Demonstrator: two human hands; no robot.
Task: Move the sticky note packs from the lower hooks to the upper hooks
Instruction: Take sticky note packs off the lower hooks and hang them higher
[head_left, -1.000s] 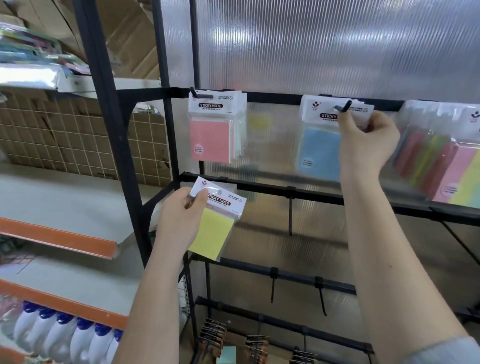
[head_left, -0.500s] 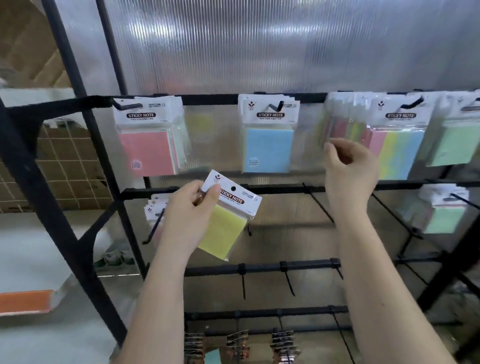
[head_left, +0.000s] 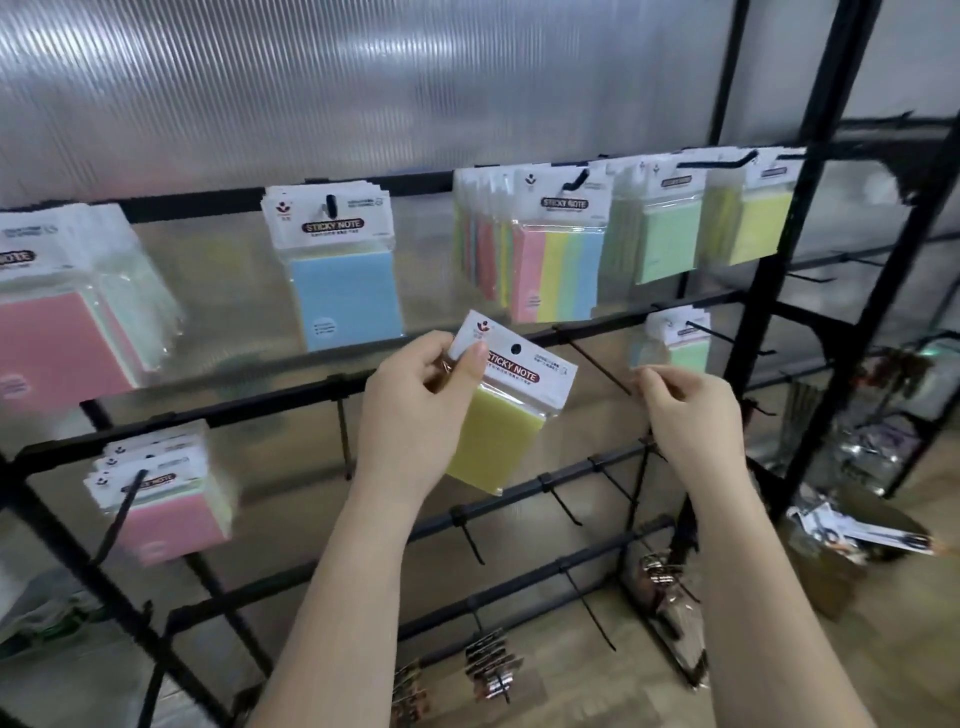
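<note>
From the head view, we saw our left hand (head_left: 415, 410) raised in front of the black wire rack (head_left: 769, 332), its grip closed on a yellow sticky note pack (head_left: 506, 410): the thumb pressed the white header card and the fingers curled behind it. The pack hung tilted, its lower corner swung to the right, off any hook and in front of the middle rail.

Our right hand (head_left: 691, 410) was just right of that pack, near the tip of a bare lower hook (head_left: 592, 358). Its fingers were curled with thumb and forefinger drawn together; whether they pinched anything we could not tell.

On the upper rail hung a pink pack (head_left: 57, 332) at far left, a blue pack (head_left: 345, 288), a striped multicolour pack (head_left: 556, 270), a green pack (head_left: 665, 234) and a yellow-green pack (head_left: 753, 218), each on its own hook with more packs stacked behind.

Lower down, a stack of pink-fronted packs (head_left: 161, 499) sat on a hook at left, and a few pale green packs (head_left: 675, 343) hung on a hook at right, just above our right hand. Small dark items (head_left: 493, 670) hung on the bottom rails, too blurred to identify.
</note>
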